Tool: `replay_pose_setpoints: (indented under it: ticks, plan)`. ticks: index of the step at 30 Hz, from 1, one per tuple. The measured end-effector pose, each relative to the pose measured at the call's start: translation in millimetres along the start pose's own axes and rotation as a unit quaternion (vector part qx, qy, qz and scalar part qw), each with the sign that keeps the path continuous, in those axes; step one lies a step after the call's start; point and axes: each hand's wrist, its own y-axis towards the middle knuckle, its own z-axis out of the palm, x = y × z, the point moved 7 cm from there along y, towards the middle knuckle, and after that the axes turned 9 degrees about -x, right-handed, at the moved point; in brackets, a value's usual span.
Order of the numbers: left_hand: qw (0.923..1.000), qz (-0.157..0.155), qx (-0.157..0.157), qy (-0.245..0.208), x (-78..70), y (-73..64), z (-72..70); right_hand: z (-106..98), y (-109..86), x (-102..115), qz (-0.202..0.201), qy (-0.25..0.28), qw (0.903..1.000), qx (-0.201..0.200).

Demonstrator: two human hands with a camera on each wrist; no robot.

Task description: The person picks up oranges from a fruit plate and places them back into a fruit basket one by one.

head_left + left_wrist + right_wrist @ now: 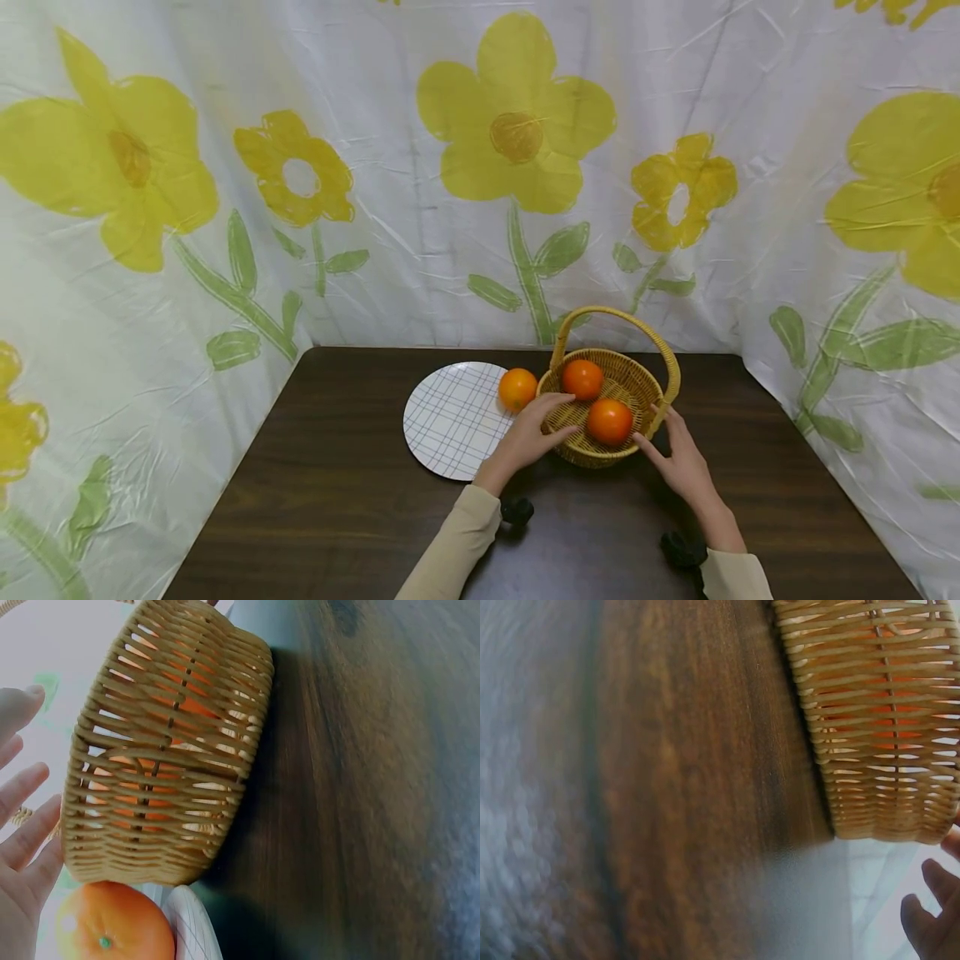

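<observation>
A wicker basket (592,457) with a tall arched handle stands on the table, seen side-on in both wrist views. Inside lie two orange-red round fruits, one toward the back (582,379) and one nearer the front (610,422). My left hand (528,433) is at the basket's left rim, fingers spread and extended over the edge. On the other side my right hand (684,462) reaches to the right rim beside the handle's foot, thumb and fingers apart. Another orange (517,389) sits at the right edge of a round plate (453,421), just left of the basket.
The dark wood table (337,500) runs back to a white curtain (360,292) printed with yellow flowers. The white plate has a thin blue grid and lies left of my left hand. Dark wrist devices hang below both wrists.
</observation>
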Motion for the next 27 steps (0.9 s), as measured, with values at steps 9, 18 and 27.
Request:
replay_pose_setpoints:
  ticks: [9,18,27]
  plan:
    - [0.9998,-0.018,-0.002,0.002,3.9,-7.3,-7.4,0,0.7,-1,0.002,0.002,1.0000,0.001]
    - [0.9991,-0.011,-0.040,0.011,10.0,-12.9,-15.3,0,-0.7,-2,0.008,0.000,0.9999,0.007]
    - [0.9971,-0.036,-0.064,-0.019,18.7,-16.2,-22.2,0,-0.7,-1,0.006,0.001,1.0000,0.003]
